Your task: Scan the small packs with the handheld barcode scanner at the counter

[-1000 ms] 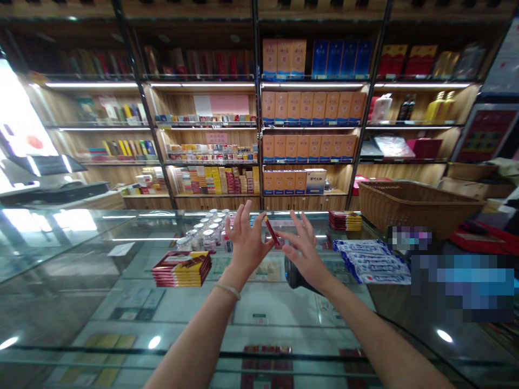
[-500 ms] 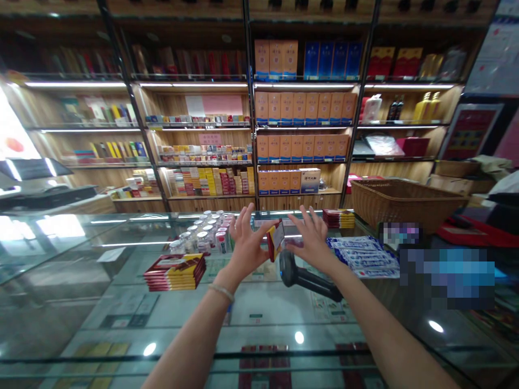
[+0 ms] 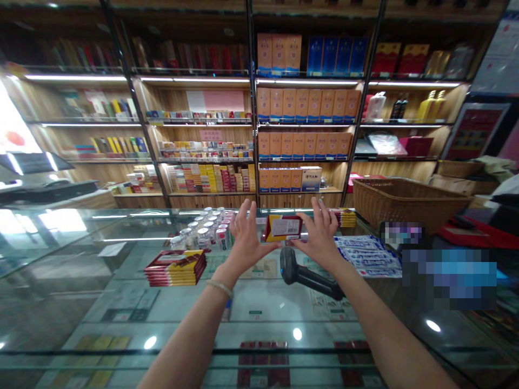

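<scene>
A flat chocolate bar [image 3: 285, 227] in red and yellow wrapping is raised above the glass counter, its white barcode label facing me. My right hand [image 3: 322, 240] grips the bar's right end between thumb and index finger, other fingers raised. At the bar's left end, my left hand [image 3: 245, 243] has its fingers spread and its thumb stretched along the lower edge; I cannot tell whether it touches. Just below the bar lies a black handheld barcode scanner [image 3: 312, 280], head toward the left. A stack of similar chocolate bars [image 3: 175, 267] sits left of my left hand.
Clear-capped small containers [image 3: 205, 229] stand behind my left hand. On the right are blue-white packets [image 3: 368, 256], another chocolate stack [image 3: 347, 217] and a wicker basket [image 3: 409, 202]. The glass counter [image 3: 259, 300] spans the front; stocked shelves [image 3: 300, 127] line the back wall.
The chocolate bar has turned from nearly edge-on to showing its labelled back flat toward me. My left thumb has slid to its lower edge, and my right hand has closed on its right end.
</scene>
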`<state>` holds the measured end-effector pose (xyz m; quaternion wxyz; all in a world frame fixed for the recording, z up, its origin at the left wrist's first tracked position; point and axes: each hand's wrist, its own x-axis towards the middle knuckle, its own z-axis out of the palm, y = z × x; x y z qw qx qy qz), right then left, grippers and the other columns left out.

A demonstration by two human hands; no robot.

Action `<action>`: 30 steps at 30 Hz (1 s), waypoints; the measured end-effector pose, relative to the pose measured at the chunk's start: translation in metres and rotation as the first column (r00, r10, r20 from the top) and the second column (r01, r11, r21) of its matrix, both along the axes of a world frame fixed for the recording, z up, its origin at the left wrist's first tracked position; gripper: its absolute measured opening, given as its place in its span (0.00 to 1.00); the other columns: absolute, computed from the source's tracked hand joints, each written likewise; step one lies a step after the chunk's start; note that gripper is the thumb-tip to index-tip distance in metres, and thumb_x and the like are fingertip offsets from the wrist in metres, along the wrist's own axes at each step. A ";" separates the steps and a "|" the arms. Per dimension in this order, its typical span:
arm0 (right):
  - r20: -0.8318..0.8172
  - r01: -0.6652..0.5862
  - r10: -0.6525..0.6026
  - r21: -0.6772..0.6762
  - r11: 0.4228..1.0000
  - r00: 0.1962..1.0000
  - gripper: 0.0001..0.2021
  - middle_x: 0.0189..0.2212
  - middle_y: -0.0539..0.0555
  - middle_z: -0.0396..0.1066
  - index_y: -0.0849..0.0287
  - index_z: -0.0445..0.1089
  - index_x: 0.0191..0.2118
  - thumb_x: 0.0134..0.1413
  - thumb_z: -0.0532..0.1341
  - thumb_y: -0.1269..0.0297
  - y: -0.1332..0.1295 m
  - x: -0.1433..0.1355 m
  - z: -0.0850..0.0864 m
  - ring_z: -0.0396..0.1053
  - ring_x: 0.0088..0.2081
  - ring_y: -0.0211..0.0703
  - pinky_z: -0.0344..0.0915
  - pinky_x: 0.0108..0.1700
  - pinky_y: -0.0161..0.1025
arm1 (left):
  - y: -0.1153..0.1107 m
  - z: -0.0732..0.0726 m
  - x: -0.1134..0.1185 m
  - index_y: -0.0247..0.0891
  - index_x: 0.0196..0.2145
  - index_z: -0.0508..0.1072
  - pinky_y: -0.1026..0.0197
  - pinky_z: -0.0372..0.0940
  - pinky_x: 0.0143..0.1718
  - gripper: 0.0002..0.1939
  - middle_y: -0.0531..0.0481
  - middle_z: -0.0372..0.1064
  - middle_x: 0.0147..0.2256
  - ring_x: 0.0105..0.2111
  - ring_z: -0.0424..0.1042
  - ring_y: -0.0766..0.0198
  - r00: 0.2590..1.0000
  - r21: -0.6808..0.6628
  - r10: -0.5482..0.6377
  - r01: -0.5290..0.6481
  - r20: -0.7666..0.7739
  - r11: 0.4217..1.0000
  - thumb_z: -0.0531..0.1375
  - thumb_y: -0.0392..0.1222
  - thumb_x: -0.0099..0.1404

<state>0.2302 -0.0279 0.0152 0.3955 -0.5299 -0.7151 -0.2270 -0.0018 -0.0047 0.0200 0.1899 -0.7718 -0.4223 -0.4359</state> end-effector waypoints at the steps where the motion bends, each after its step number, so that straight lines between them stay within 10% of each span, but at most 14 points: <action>1: 0.006 0.025 -0.025 0.005 1.000 1.000 0.27 0.75 0.66 0.34 0.57 0.67 0.58 0.52 0.68 0.58 0.000 0.001 0.000 0.36 0.74 0.63 0.38 0.69 0.67 | 0.001 0.000 -0.001 0.39 0.74 0.34 0.33 0.38 0.68 0.69 0.25 0.40 0.72 0.72 0.43 0.36 1.000 0.030 0.015 -0.015 0.002 0.999 0.68 0.71 0.51; 9: 0.112 0.069 -0.071 0.017 0.997 0.991 0.26 0.75 0.67 0.37 0.61 0.67 0.57 0.53 0.67 0.61 -0.005 -0.003 0.002 0.32 0.75 0.63 0.32 0.69 0.67 | -0.013 0.008 0.004 0.50 0.68 0.62 0.36 0.31 0.70 0.51 0.33 0.46 0.71 0.70 0.48 0.37 0.979 0.136 0.114 -0.092 -0.167 0.986 0.73 0.64 0.50; 24: 0.189 0.029 -0.019 -0.045 0.999 0.982 0.27 0.74 0.66 0.43 0.58 0.67 0.61 0.56 0.66 0.58 -0.009 -0.012 0.017 0.37 0.74 0.64 0.31 0.70 0.67 | -0.015 0.012 0.001 0.45 0.59 0.69 0.33 0.28 0.70 0.38 0.36 0.52 0.71 0.71 0.50 0.41 0.963 0.135 0.124 -0.094 -0.239 0.986 0.74 0.51 0.53; 30: 0.213 0.028 0.002 -0.136 0.990 0.977 0.38 0.75 0.65 0.40 0.56 0.52 0.72 0.61 0.62 0.51 -0.012 -0.004 0.009 0.35 0.75 0.62 0.35 0.70 0.66 | -0.015 0.015 -0.007 0.47 0.56 0.72 0.29 0.30 0.69 0.31 0.38 0.48 0.72 0.71 0.48 0.39 0.978 0.082 0.107 -0.094 -0.180 0.992 0.71 0.52 0.56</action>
